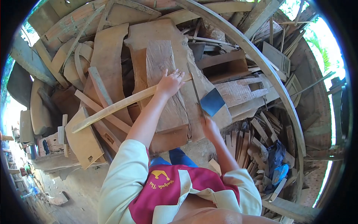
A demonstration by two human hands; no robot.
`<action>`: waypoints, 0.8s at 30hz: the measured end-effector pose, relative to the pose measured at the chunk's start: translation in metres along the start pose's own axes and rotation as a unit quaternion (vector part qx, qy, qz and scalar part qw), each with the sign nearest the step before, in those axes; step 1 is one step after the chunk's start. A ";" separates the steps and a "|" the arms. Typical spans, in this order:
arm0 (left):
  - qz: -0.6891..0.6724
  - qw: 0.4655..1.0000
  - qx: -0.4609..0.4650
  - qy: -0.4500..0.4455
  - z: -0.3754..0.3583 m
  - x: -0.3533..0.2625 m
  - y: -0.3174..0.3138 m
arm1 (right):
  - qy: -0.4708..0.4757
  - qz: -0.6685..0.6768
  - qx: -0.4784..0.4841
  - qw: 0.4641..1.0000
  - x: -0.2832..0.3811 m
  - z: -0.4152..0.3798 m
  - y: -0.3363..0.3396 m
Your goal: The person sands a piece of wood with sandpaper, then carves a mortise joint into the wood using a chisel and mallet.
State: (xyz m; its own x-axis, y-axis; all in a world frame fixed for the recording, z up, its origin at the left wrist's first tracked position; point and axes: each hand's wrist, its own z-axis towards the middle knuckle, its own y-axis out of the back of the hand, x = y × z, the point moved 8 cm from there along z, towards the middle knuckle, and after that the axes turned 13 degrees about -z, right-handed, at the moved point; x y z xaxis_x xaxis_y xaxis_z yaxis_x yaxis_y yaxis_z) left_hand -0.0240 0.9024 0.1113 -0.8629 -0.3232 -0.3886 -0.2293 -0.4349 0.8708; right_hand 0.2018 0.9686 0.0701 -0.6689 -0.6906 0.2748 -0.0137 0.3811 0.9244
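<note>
My left hand (170, 84) presses on a long wooden strip (119, 107), its fingers over the strip near the far end. The strip lies slanted across a thick rough board (160, 59). In my right hand (210, 127) is the near end of a long, narrow handsaw (196, 89); the handle is hidden in the fist. The saw blade points away from me and crosses at the strip's right end, just beyond my left fingertips. A dark blue square sheet (213, 102) lies right beside the blade on a large wooden slab (223, 118).
Wooden offcuts (242, 147) lie heaped at the right, with a black plastic bag (275, 156) among them. A long curved beam (276, 72) arches over the right side. Planks (106, 46) lean at the back left. A slotted board (85, 138) lies under the strip's left end.
</note>
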 end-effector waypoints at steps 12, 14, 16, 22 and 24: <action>-0.002 0.999 -0.027 -0.020 -0.002 -0.005 0.005 | 0.023 -0.010 0.025 0.999 0.064 0.095 0.033; -0.006 0.999 -0.029 -0.014 -0.001 -0.004 0.006 | 0.017 0.000 -0.001 1.000 0.071 0.111 0.033; -0.013 0.999 -0.034 -0.004 -0.001 -0.003 0.006 | 0.017 -0.002 -0.015 1.000 0.064 0.097 0.031; -0.038 0.999 -0.020 0.007 -0.001 0.000 0.007 | -0.017 -0.022 0.037 0.999 -0.014 -0.015 0.014; -0.048 0.998 -0.028 -0.008 -0.001 -0.001 0.006 | -0.027 0.029 0.088 0.995 -0.021 -0.029 0.010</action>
State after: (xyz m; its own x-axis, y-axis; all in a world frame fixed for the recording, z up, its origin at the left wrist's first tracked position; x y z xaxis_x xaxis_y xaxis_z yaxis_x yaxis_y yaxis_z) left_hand -0.0243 0.8988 0.1165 -0.8458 -0.2638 -0.4637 -0.2860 -0.5096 0.8115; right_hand 0.2373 0.9688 0.0810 -0.7120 -0.6313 0.3074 -0.1001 0.5246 0.8455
